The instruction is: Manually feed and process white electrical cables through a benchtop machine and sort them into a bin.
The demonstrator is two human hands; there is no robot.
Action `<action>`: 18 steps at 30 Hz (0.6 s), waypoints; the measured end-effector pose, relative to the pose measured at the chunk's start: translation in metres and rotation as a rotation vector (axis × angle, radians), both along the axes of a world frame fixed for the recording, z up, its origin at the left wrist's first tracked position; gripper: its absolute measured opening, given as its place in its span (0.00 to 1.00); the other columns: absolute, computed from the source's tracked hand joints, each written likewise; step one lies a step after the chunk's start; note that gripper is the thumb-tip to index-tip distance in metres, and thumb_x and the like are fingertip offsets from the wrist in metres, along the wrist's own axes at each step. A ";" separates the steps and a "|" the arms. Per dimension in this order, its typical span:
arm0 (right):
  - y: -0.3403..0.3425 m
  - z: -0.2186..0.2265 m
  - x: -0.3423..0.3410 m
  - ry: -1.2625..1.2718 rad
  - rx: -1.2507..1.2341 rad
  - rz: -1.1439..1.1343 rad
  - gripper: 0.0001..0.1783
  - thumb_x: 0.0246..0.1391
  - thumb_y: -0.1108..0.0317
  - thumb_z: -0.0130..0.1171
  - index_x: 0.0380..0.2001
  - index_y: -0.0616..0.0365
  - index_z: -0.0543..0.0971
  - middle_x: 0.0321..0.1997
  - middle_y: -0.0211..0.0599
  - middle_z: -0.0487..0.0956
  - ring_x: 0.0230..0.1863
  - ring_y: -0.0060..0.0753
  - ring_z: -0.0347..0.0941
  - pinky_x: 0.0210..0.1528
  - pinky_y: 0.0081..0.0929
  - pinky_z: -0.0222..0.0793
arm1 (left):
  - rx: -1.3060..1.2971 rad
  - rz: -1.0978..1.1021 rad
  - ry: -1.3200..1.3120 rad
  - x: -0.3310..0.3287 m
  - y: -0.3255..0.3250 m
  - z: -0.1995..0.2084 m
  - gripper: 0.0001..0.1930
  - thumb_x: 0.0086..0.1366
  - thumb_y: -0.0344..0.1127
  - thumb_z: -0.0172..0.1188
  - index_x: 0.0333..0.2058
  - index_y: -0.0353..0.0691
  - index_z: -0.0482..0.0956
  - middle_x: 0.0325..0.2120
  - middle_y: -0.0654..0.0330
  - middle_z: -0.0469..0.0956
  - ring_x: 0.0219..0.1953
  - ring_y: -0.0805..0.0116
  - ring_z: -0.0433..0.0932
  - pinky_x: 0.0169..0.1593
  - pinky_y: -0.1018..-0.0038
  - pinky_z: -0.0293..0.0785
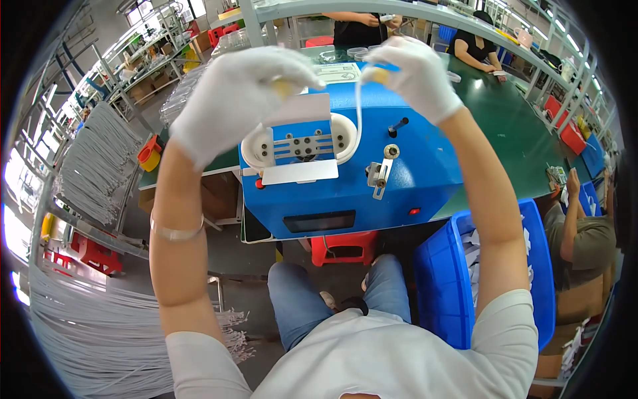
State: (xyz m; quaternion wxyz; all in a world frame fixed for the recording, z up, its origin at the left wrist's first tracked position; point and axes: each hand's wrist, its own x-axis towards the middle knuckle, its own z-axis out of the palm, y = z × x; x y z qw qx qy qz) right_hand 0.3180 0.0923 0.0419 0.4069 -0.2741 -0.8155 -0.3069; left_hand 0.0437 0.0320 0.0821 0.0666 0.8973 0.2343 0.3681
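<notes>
Both my hands wear white gloves with yellow at the fingertips. Between the fingers of my right hand [420, 76] is a white cable [359, 110], closed on above the machine's right side. The cable drops to the right end of a white oval coil [346, 138] wound on the blue winding machine [419, 176]. Over the machine's left side hovers my left hand [242, 96], fingers bent and smeared by motion; whether they hold anything cannot be seen. Two pale flaps [300, 173] lie before and behind the coil's metal bracket [304, 145].
A blue bin [435, 279] of white pieces stands at my right. Bundled grey-white cables [100, 163] hang at left, and more lie lower left. A red stool [343, 249] sits under the green table [502, 143]. Other people work across the table and at far right.
</notes>
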 end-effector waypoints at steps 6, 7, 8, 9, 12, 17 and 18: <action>0.035 -0.007 -0.053 -0.049 -0.298 0.156 0.07 0.45 0.66 0.60 0.31 0.50 0.81 0.30 0.34 0.78 0.35 0.38 0.74 0.41 0.31 0.71 | -0.272 -0.088 0.216 0.011 0.054 -0.005 0.13 0.52 0.23 0.59 0.35 0.45 0.85 0.29 0.58 0.81 0.31 0.70 0.76 0.40 0.76 0.73; 0.035 -0.009 -0.054 -0.018 -0.286 0.158 0.07 0.46 0.67 0.60 0.32 0.52 0.81 0.31 0.35 0.78 0.35 0.39 0.74 0.41 0.32 0.71 | -0.342 -0.060 0.199 0.009 0.054 -0.005 0.13 0.52 0.23 0.59 0.35 0.45 0.85 0.26 0.57 0.81 0.28 0.71 0.75 0.39 0.76 0.73; 0.034 -0.010 -0.053 -0.023 -0.284 0.159 0.07 0.46 0.67 0.60 0.32 0.52 0.81 0.31 0.35 0.78 0.35 0.39 0.74 0.41 0.32 0.71 | -0.341 -0.059 0.194 0.005 0.053 -0.004 0.13 0.52 0.23 0.59 0.35 0.45 0.85 0.26 0.57 0.81 0.28 0.71 0.75 0.39 0.76 0.73; 0.026 -0.008 -0.057 0.077 -0.198 0.155 0.08 0.46 0.70 0.61 0.33 0.54 0.81 0.33 0.37 0.79 0.37 0.39 0.74 0.43 0.30 0.71 | -0.357 0.014 0.238 0.001 0.047 -0.002 0.12 0.51 0.24 0.60 0.35 0.44 0.85 0.26 0.57 0.81 0.28 0.71 0.75 0.38 0.76 0.73; -0.026 0.007 -0.060 0.155 -0.123 0.190 0.09 0.44 0.74 0.61 0.33 0.57 0.80 0.34 0.38 0.77 0.36 0.41 0.73 0.41 0.31 0.70 | -0.398 0.141 0.238 -0.025 0.023 0.001 0.12 0.50 0.25 0.61 0.35 0.41 0.84 0.25 0.57 0.81 0.28 0.72 0.75 0.38 0.76 0.73; -0.083 0.000 -0.075 -0.192 -0.051 0.044 0.12 0.34 0.75 0.62 0.28 0.53 0.78 0.25 0.33 0.71 0.28 0.37 0.70 0.31 0.32 0.69 | -0.154 0.339 0.291 -0.054 -0.003 -0.011 0.10 0.50 0.30 0.61 0.33 0.40 0.84 0.28 0.51 0.81 0.30 0.60 0.79 0.40 0.71 0.74; -0.078 -0.004 -0.076 -0.197 -0.053 0.046 0.12 0.34 0.75 0.62 0.28 0.53 0.78 0.25 0.33 0.71 0.28 0.37 0.70 0.31 0.32 0.69 | -0.068 0.351 0.304 -0.053 -0.005 -0.014 0.09 0.52 0.32 0.59 0.32 0.41 0.84 0.29 0.50 0.80 0.31 0.54 0.78 0.39 0.70 0.74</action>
